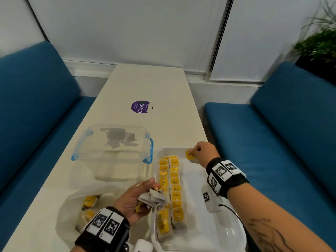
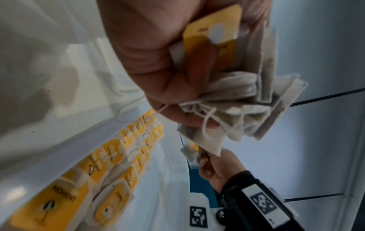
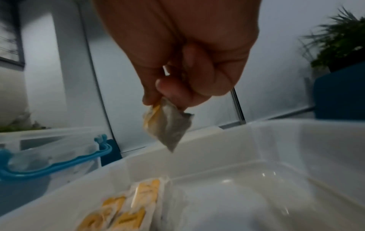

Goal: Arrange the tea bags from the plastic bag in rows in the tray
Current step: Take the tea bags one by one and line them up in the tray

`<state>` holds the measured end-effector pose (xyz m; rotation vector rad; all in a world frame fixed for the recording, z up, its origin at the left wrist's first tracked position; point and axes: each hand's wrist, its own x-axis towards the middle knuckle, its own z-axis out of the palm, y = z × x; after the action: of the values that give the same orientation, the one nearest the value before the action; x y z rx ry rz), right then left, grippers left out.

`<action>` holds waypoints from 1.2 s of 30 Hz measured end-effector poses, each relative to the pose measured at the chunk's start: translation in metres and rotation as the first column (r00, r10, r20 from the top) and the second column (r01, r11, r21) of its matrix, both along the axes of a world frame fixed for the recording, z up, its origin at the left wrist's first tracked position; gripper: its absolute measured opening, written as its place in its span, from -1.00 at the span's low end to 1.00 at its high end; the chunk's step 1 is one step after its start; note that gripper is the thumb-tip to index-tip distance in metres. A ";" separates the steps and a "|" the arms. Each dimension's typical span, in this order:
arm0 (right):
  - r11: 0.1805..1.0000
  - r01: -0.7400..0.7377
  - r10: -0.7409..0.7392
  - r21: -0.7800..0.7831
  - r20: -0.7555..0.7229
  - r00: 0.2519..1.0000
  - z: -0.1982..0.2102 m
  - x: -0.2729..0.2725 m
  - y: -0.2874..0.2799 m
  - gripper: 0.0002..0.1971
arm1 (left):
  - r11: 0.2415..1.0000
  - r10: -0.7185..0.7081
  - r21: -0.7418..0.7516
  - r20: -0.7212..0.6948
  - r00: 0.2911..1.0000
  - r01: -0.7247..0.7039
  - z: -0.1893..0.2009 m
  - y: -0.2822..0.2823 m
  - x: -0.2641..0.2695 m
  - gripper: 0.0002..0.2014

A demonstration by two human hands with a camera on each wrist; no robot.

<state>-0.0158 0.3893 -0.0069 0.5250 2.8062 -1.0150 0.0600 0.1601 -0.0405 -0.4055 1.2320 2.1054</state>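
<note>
A clear plastic tray (image 1: 196,231) lies at the table's near right; two rows of yellow-tagged tea bags (image 1: 171,190) run along its left side. My right hand (image 1: 197,151) pinches a single tea bag (image 1: 190,155) above the tray's far end, just right of those rows; in the right wrist view that tea bag (image 3: 169,125) hangs from the fingertips over the tray (image 3: 276,140). My left hand (image 1: 140,197) grips a bunch of tea bags (image 1: 154,198) beside the tray's left edge. The plastic bag (image 1: 81,211) with more tea bags lies at the near left.
A clear lidded box with blue clips (image 1: 112,142) stands left of the tray's far end. A purple round sticker (image 1: 139,106) marks the table's middle. Blue benches (image 1: 291,142) flank the table and a plant (image 1: 320,42) stands at the far right.
</note>
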 end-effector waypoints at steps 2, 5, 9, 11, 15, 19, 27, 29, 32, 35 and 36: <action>1.000 0.005 -0.005 0.005 0.037 0.999 -0.007 -0.004 0.000 -0.76 | 0.999 -0.030 0.025 -0.007 1.000 0.030 0.000 0.000 0.000 -0.39; 0.999 -0.033 0.034 -0.013 0.103 0.994 -0.015 -0.006 0.000 -0.76 | 0.998 -0.019 0.055 -0.001 1.000 0.019 0.000 -0.003 -0.003 -0.36; 0.986 -0.130 0.106 0.103 0.206 0.973 -0.022 -0.007 0.001 -0.78 | 1.000 -0.019 0.010 -0.018 1.000 0.019 -0.007 -0.010 -0.006 -0.37; 0.980 -0.162 0.136 0.113 0.211 0.968 -0.024 -0.005 0.002 -0.73 | 1.000 -0.009 0.004 -0.023 1.000 0.009 -0.006 -0.012 -0.006 -0.36; 0.970 -0.242 0.231 0.007 0.270 0.935 -0.012 0.013 -0.005 -0.81 | 1.000 -0.017 -0.008 -0.026 1.000 0.017 -0.006 -0.014 -0.006 -0.38; 0.900 -0.410 0.428 -0.147 0.481 0.765 -0.002 0.047 -0.020 -0.86 | 1.000 -0.026 -0.001 -0.009 1.000 0.026 -0.006 -0.013 -0.005 -0.37; 0.821 -0.537 0.493 -0.195 0.716 0.494 -0.022 0.085 -0.051 -0.89 | 0.998 -0.033 0.057 0.018 0.999 0.032 0.003 -0.008 0.001 -0.37; 0.830 -0.537 0.445 -0.147 0.756 0.480 -0.026 0.082 -0.055 -0.89 | 0.999 -0.040 0.033 0.008 0.999 0.040 0.001 -0.009 0.002 -0.39; 0.805 -0.591 0.393 -0.054 0.794 0.464 -0.027 0.079 -0.057 -0.81 | 0.999 -0.048 0.015 0.000 0.999 0.048 0.000 -0.011 0.003 -0.39; 0.819 -0.571 0.374 0.056 0.703 0.605 -0.032 0.076 -0.057 -0.84 | 0.999 -0.035 0.026 0.004 0.999 0.035 0.003 -0.012 0.006 -0.38; 0.816 -0.575 0.365 0.051 0.727 0.582 -0.032 0.075 -0.058 -0.87 | 0.999 -0.030 0.026 0.000 1.000 0.030 0.004 -0.013 0.007 -0.38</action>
<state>0.0591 0.3308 -0.0391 0.0889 2.1818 -0.2058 0.0673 0.1472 -0.0368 -0.3731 1.2021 2.0935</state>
